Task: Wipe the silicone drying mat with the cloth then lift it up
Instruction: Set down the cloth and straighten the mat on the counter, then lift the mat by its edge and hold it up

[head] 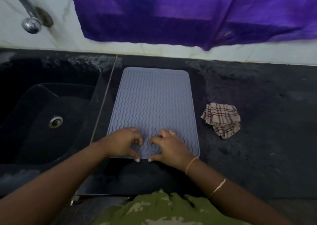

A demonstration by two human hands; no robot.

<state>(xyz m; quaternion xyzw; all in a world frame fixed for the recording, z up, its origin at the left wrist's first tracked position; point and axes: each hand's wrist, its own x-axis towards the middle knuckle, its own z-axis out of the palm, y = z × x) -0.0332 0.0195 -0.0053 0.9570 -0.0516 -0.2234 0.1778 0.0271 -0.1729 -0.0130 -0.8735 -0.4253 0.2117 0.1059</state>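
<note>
A grey-blue silicone drying mat [152, 101] with wavy ridges lies flat on the dark counter, its long side running away from me. My left hand [124, 143] and my right hand [169, 146] rest side by side on the mat's near edge. On both hands the fingers are curled on top and the thumbs sit at the edge, pinching it. A crumpled checked cloth [222, 119] lies on the counter to the right of the mat, apart from both hands.
A black sink [39, 115] with a metal drain lies left of the mat, and a chrome tap [30, 20] juts out above it. The dark stone counter [265, 122] stretches to the right. A purple curtain [188, 12] hangs on the wall behind.
</note>
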